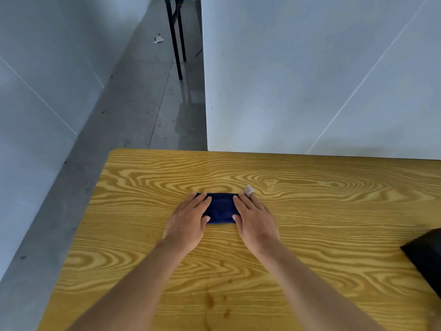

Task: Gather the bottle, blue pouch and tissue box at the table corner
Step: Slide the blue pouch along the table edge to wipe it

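A dark blue pouch [220, 209] lies flat on the wooden table [310, 211], roughly in the middle of its far half. My left hand [188, 220] covers the pouch's left end, thumb along its near edge and fingers on top. My right hand [254, 219] covers its right end the same way; one finger has a white wrap at the tip. Both hands grip the pouch between them. No bottle or tissue box is in view.
A black object [427, 256] sits at the table's right edge, partly cut off. The table's far left corner [112, 151] borders a grey floor aisle. A white partition wall [310, 80] stands behind the table. Black table legs [176, 44] stand further down the aisle.
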